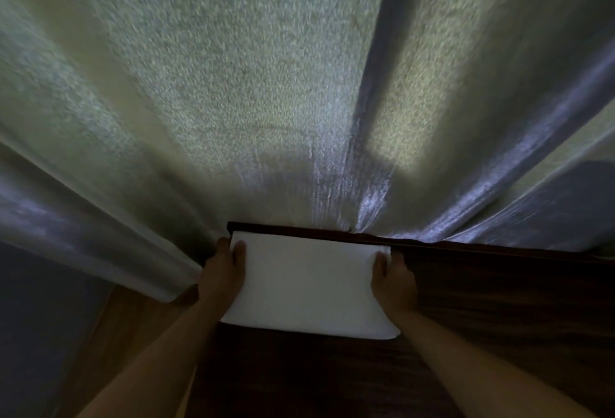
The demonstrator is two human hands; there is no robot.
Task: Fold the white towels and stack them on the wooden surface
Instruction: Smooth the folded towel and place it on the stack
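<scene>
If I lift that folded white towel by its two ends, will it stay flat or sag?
The towel would probably sag between the left hand and right hand: it's soft cloth, and its near right corner already curls. It looks light and unlikely to slip.

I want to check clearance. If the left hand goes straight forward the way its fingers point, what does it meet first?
Probably the curtain, hanging just beyond the left hand at the towel end; depth is unclear.
</scene>
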